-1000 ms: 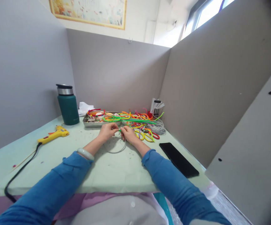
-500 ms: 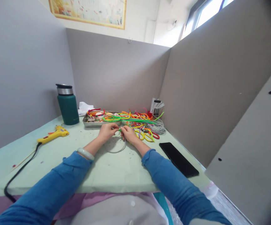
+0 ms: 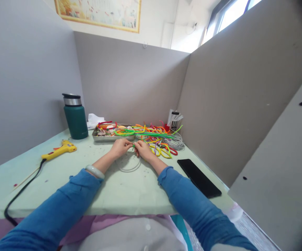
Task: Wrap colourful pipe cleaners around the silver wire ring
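My left hand (image 3: pixel 119 147) and my right hand (image 3: pixel 143 150) meet over the middle of the pale green table (image 3: pixel 62 174), fingers pinched together. Between the fingertips sits a short green pipe cleaner (image 3: pixel 134 144) wound on the top of a thin grey wire ring (image 3: pixel 128 165), which hangs down from my hands to the table. Both hands grip the ring at that spot. Just beyond my hands lies a pile of coloured pipe cleaners (image 3: pixel 153 136).
A metal tray (image 3: pixel 96 138) of small craft bits stands behind my hands. At the back left stands a green flask (image 3: pixel 75 117), with a yellow glue gun (image 3: pixel 59 150) and its black cord nearer. A black phone (image 3: pixel 199 177) lies right. Grey partition walls close three sides.
Almost nothing has changed: my fingers have shifted slightly on the green pipe cleaner at the top of the ring. Arms and ring stay in place.
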The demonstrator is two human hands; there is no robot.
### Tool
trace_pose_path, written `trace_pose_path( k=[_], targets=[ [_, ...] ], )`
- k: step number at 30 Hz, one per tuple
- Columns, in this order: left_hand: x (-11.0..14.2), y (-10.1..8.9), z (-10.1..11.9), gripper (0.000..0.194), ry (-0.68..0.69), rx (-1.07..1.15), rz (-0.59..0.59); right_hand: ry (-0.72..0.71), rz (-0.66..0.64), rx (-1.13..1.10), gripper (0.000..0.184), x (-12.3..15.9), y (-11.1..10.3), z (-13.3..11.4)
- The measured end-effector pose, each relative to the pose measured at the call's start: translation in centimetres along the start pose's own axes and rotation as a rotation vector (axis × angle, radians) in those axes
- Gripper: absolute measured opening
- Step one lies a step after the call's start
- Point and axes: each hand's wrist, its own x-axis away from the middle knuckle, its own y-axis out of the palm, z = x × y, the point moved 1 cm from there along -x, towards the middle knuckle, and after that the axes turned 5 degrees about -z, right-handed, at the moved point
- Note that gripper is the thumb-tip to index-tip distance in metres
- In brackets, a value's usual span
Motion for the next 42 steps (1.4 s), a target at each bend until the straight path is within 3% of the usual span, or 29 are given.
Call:
trace_pose_path(
  k=[8,37,42],
  targets=[
    [0.14,0.06,0.16,0.031,0.01,-0.073,-0.101,0.011,-0.007,-0.006,0.025,0.13,0.08,-0.25],
    [0.11,0.18,0.01,0.032,-0.095,0.028,-0.063,-0.006,-0.007,-0.095,0.029,-0.08,0.1,0.47],
    [-0.11,0.38,-0.5,0.033,-0.126,0.057,-0.047,0.025,0.041,-0.148,0.03,-0.2,0.0,0.37]
  ],
)
